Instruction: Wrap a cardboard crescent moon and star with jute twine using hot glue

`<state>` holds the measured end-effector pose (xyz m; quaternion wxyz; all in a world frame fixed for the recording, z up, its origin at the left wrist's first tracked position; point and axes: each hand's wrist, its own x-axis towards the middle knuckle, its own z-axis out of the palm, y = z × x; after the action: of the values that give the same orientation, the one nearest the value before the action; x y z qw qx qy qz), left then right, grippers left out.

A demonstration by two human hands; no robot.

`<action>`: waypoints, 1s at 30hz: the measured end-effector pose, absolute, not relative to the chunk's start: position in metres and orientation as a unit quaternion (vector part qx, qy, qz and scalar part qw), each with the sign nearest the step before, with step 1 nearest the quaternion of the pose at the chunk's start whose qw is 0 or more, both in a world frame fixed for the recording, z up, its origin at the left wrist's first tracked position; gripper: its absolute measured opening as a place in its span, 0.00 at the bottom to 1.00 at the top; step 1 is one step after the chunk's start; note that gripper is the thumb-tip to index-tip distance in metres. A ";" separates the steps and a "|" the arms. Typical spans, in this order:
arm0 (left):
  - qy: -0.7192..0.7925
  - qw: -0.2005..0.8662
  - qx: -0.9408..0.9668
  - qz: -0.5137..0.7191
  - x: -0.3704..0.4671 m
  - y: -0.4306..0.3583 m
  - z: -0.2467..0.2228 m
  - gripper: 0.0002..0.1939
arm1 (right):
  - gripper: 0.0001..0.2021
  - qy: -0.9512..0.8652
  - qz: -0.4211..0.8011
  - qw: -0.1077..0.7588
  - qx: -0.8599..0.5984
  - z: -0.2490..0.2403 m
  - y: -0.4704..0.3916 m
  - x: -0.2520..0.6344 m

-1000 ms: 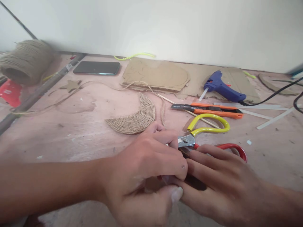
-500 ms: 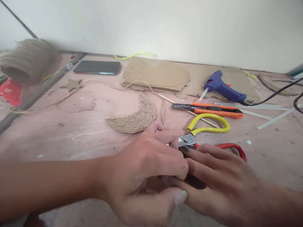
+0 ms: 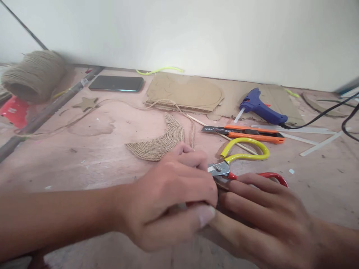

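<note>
With bent fingers [image 3: 193,190], touches left hand [image 3: 165,198] to right hand [image 3: 272,216], low in the middle of the frame. Cannot tell if holding anything, with the grip hidden. Has scissors [image 3: 221,169] just past both hands, right of center, front end behind left hand. Has string moon [image 3: 164,140] near center, orange cutter [image 3: 252,133] to the right, string roll [image 3: 37,74] upper left.

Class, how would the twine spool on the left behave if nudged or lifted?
The twine spool would probably roll if nudged, being round and lying on its side. It may be fairly light for its size, since its end shows a hollow centre. Its coarse windings likely wouldn't feel slippery.
</note>
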<state>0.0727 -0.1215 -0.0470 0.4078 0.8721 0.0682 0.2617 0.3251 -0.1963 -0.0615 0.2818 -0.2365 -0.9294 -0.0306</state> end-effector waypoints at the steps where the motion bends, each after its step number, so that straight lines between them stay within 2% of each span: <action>1: 0.092 0.388 0.875 0.276 0.071 -0.115 -0.046 0.10 | 0.13 -0.926 -0.037 0.292 -0.235 -0.062 -0.196 0.328; 4: 0.252 0.255 0.877 0.320 0.062 -0.088 -0.042 0.14 | 0.22 -0.915 -0.053 0.287 -0.278 -0.064 -0.196 0.337; 8: 0.388 0.012 0.917 0.096 0.050 -0.060 -0.034 0.27 | 0.20 -0.906 -0.092 0.242 -0.335 -0.067 -0.189 0.335; 11: 0.419 -0.017 0.908 -0.001 0.046 -0.058 -0.030 0.31 | 0.18 -0.906 -0.082 0.211 -0.357 -0.068 -0.183 0.327; 19: 0.426 0.133 0.891 0.083 0.042 -0.053 -0.011 0.25 | 0.15 -0.879 -0.076 0.218 -0.417 -0.073 -0.170 0.333; 22: 0.387 0.288 0.858 0.176 0.052 -0.066 0.004 0.17 | 0.15 -0.867 -0.094 0.216 -0.438 -0.076 -0.158 0.339; 24: 0.353 0.441 0.797 0.214 0.062 -0.086 0.003 0.12 | 0.14 -0.859 -0.110 0.218 -0.451 -0.078 -0.148 0.344; 26: 0.348 0.564 0.702 0.261 0.072 -0.106 -0.010 0.11 | 0.14 -0.849 -0.128 0.223 -0.463 -0.080 -0.138 0.350; 28: 0.329 0.659 0.633 0.236 0.076 -0.121 -0.029 0.13 | 0.15 -0.838 -0.141 0.237 -0.470 -0.082 -0.133 0.354; 30: 0.285 0.701 0.612 0.228 0.076 -0.126 -0.046 0.13 | 0.14 -0.829 -0.147 0.268 -0.468 -0.081 -0.136 0.354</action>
<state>0.0761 -0.1264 -0.0458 0.7015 0.6121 0.2853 0.2278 0.3539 -0.1360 -0.0810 0.2680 -0.4676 -0.8294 -0.1469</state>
